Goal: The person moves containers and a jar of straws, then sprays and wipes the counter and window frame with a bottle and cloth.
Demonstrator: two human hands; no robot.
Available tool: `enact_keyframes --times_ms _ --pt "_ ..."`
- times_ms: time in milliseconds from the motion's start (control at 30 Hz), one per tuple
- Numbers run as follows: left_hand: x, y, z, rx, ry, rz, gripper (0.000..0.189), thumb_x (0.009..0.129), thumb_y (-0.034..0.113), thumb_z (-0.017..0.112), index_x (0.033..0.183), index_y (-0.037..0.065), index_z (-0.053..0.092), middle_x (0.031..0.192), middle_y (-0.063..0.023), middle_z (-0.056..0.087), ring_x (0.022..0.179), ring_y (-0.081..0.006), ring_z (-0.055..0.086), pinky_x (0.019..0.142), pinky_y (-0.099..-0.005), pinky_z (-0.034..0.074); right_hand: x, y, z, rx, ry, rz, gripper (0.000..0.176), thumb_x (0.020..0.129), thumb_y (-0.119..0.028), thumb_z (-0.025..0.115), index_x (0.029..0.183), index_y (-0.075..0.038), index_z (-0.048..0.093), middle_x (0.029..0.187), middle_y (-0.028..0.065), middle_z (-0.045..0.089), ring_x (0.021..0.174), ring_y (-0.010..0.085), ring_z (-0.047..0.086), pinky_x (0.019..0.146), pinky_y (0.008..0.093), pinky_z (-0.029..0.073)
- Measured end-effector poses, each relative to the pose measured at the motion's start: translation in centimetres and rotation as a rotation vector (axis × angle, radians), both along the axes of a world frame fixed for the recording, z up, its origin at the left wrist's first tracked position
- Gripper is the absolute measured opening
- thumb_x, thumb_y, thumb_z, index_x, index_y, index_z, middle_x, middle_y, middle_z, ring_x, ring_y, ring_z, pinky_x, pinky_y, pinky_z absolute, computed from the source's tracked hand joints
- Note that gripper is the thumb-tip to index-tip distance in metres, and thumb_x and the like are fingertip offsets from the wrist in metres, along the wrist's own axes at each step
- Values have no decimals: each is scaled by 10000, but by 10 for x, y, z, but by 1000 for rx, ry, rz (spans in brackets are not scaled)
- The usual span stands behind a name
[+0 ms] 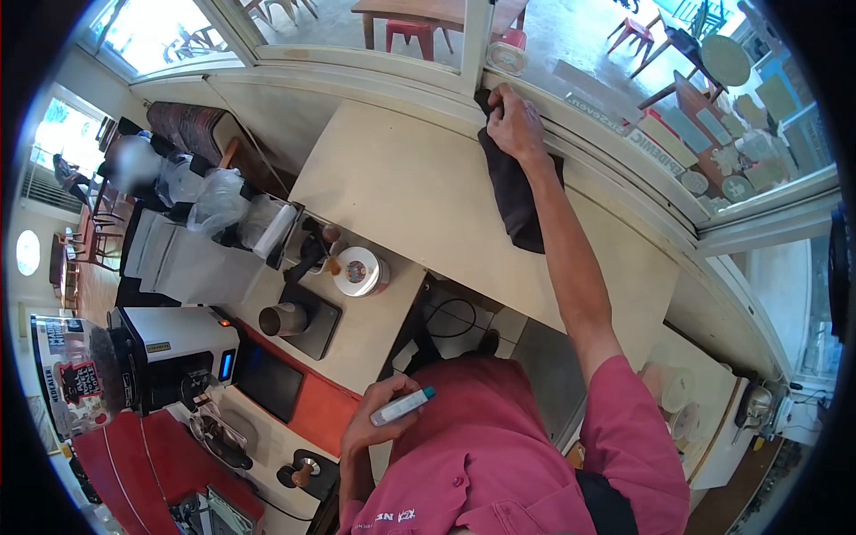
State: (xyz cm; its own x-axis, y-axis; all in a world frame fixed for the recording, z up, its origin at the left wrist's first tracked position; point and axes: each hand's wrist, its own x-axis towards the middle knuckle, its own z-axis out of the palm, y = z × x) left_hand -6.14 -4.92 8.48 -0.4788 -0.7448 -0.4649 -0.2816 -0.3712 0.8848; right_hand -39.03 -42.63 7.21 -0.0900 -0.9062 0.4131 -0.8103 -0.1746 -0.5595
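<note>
My left hand (pixel 384 414), held in front of my shirt at the lower middle, has its fingers closed round a small white tube with a teal cap (pixel 400 406). The exact kind of tube is too small to tell. My right arm stretches away over the pale counter (pixel 392 169) to the window frame. There my right hand (pixel 516 123) is closed on the upper end of a black cloth (pixel 512 196). The rest of the cloth hangs down onto the counter, partly behind my forearm.
On the left worktop stand a round white-lidded tub (pixel 359 271), a metal cup (pixel 283 319) on a black scale (pixel 314 326), and a grinder (pixel 178 343). Wrapped plastic bags (pixel 217 203) lie farther back. Windows (pixel 615 89) line the far side. Clear cups (pixel 670 392) stand at right.
</note>
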Motion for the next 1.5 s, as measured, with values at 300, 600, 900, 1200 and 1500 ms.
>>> enact_keyframes --times_ms 300,600,900,1200,1500 --pt "1 -13 -4 -107 88 -23 232 795 -26 678 1007 17 593 811 -33 645 653 -78 607 533 -243 464 -12 -6 1 -12 -106 56 186 796 -67 595 981 -82 605 886 171 699 910 405 677 811 506 506" --pt "-16 -11 3 -179 -6 -39 223 771 33 711 975 41 621 828 -22 647 747 -111 613 661 -278 483 -42 -11 -6 -85 -319 314 225 823 -73 634 1047 -66 622 887 88 697 926 279 677 852 393 506" --pt "-40 -12 7 -236 -6 -74 238 758 46 725 974 41 627 845 -31 650 781 -113 612 704 -279 483 -108 143 94 93 -1142 311 296 959 -122 643 1234 -24 596 1062 86 703 968 137 652 899 275 496" --pt "-83 -13 11 -293 -15 -157 268 725 45 729 974 30 634 809 -91 674 712 -227 667 671 -319 504 -178 290 107 -277 -1448 -111 343 1037 -207 568 1304 7 589 1163 76 684 1022 141 659 903 277 533" --pt "-112 -9 3 -201 14 -259 276 720 30 715 982 23 627 825 -90 660 731 -209 653 673 -299 500 -234 372 108 -294 -1135 -313 211 1017 -171 600 1133 -9 668 998 33 709 894 101 662 823 236 529"
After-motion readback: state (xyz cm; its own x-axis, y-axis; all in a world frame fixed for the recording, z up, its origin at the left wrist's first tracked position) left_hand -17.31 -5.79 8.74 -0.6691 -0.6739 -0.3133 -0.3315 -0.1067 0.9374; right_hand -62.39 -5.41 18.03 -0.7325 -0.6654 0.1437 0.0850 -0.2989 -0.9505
